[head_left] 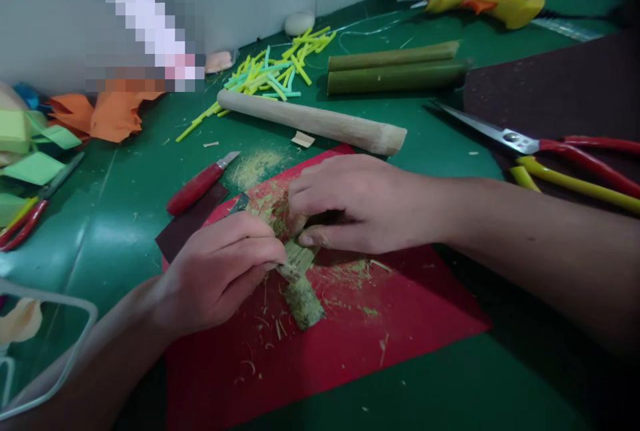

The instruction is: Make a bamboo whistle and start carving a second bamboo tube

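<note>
Both hands meet over a red sheet (340, 364) strewn with green and pale shavings. A rough, flat, greenish strip (305, 304) lies on it between the hands, its near end showing. My left hand (223, 274) is closed, thumb and fingers pinched at the strip's left side; what sits in the pinch is mostly hidden. Curled over the strip's far part is my right hand (363, 204), its thumb near the strip and its fingertips partly hidden. A red-handled knife (200, 184) with a short blade lies just beyond my left hand, over a dark brown piece (193, 221).
Behind the hands lie a pale wooden stick (310, 118), green bamboo pieces (395, 76) and cut yellow-green sticks (270, 68). Red-handled scissors (520, 141) are at right, a yellow glue gun (485, 1) behind. Other scissors (40, 204) and orange paper (115, 111) lie left.
</note>
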A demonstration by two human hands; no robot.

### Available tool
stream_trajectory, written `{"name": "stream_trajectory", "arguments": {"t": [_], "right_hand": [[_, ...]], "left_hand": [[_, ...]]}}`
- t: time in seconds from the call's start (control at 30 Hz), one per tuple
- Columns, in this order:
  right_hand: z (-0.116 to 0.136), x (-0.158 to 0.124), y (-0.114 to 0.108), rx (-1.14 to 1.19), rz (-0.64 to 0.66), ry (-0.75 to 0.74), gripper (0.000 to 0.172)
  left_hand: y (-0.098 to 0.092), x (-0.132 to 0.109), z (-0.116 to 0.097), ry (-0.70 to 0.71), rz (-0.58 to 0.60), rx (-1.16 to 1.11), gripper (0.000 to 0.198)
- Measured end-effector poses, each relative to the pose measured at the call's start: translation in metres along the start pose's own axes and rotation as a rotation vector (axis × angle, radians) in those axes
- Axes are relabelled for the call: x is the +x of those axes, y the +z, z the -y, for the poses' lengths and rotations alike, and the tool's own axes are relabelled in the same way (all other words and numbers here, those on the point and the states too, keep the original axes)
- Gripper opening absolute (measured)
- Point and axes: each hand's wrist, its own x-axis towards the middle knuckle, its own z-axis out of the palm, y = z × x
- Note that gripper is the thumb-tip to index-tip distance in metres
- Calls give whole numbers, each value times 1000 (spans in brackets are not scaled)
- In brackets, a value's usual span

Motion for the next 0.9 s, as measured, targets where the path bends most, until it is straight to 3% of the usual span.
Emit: {"name": "stream_trajectory", "arguments": {"t": [0.23,0.9], "right_hand": [[0,1,1,-9,-13,-14,10],[0,1,2,-46,-24,-33,13]], "left_hand": [[-1,0,2,14,5,94,16],[-1,3,1,-1,25,77,15]]}}
